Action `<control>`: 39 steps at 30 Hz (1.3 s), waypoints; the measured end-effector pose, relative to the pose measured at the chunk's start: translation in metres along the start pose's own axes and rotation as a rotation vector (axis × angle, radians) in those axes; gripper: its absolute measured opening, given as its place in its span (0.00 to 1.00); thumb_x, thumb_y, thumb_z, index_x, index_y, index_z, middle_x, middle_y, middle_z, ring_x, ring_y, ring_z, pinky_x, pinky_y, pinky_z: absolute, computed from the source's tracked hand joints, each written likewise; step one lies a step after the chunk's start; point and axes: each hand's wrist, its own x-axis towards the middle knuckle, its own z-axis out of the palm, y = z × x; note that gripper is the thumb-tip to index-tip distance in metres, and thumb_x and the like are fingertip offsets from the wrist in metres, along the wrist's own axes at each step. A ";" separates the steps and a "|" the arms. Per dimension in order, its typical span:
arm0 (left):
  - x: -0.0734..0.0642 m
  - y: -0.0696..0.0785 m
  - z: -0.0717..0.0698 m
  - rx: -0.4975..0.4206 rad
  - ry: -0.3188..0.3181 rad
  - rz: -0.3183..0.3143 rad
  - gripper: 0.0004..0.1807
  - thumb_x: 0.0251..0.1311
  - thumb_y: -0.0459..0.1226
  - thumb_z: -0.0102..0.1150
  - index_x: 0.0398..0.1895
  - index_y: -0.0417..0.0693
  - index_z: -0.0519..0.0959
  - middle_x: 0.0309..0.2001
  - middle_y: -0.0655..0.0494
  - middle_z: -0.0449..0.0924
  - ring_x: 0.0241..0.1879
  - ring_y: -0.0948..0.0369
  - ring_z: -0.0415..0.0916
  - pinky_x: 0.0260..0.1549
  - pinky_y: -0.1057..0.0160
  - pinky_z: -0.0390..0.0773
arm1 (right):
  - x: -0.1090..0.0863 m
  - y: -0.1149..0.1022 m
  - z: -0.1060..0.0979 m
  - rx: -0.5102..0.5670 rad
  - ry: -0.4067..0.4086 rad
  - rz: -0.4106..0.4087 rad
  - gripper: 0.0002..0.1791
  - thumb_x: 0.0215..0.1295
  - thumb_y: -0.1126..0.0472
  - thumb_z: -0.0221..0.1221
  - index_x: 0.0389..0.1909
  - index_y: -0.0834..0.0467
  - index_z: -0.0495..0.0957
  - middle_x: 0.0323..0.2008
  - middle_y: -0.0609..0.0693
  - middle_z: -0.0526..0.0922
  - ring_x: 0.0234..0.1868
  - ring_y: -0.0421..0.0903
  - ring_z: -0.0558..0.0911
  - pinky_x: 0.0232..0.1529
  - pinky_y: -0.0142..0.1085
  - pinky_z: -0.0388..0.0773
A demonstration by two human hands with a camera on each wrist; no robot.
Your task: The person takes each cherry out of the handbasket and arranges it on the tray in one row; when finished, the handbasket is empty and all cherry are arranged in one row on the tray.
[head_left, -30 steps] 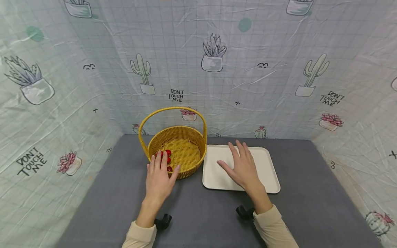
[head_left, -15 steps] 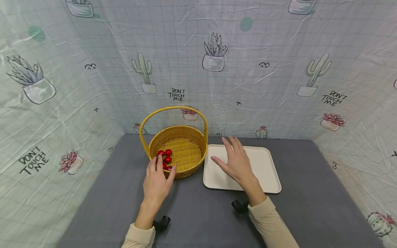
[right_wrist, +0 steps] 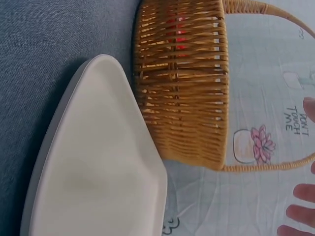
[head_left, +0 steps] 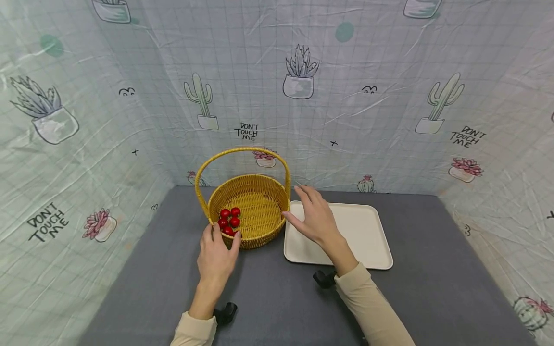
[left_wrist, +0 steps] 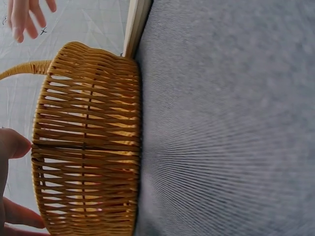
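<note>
In the head view, a yellow basket [head_left: 259,204] stands near the back edge of the worktop [head_left: 277,298], toward its back left corner; small red balls [head_left: 234,222] lie bunched inside, on the side facing the front left corner. A white tray [head_left: 359,230] lies just beside it, toward the back right corner. The left hand [head_left: 215,257] is at the near rim; the right hand [head_left: 316,216] is over the tray.

In the left wrist view, the left fingers are spread, ungripping, at the rim.

In the right wrist view, red shows through the weave; the right fingers are open, apart from the basket.
</note>
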 end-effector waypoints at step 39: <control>0.002 -0.008 0.005 0.027 0.044 0.020 0.40 0.71 0.56 0.49 0.72 0.32 0.64 0.69 0.36 0.66 0.60 0.37 0.74 0.41 0.35 0.81 | 0.058 -0.071 0.075 0.219 -0.496 -0.022 0.38 0.67 0.43 0.62 0.74 0.53 0.65 0.70 0.56 0.70 0.69 0.54 0.72 0.67 0.48 0.72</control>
